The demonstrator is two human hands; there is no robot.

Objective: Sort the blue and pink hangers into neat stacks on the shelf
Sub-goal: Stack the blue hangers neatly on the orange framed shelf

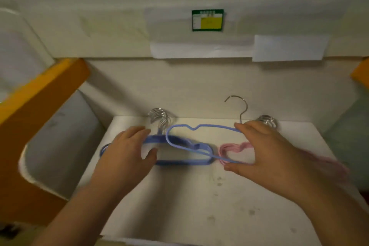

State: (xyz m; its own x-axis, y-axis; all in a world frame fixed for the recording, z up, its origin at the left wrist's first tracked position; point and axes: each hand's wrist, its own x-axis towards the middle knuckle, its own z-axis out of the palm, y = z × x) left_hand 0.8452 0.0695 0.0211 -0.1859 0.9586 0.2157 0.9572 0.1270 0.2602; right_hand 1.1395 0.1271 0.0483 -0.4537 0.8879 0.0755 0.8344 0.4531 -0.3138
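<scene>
Dim, yellowish light falls from above; my hands cast soft shadows on the shelf (pixel 199 195). The whole view is soft, smeared with motion blur at the right edge, and its sides bow outward.

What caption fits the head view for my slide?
Right hand holds a blue hanger over blue stack and pink stack; left hand steadies the blue.

head | looks forward-down, close over shelf (pixel 199 195) | single view
</scene>
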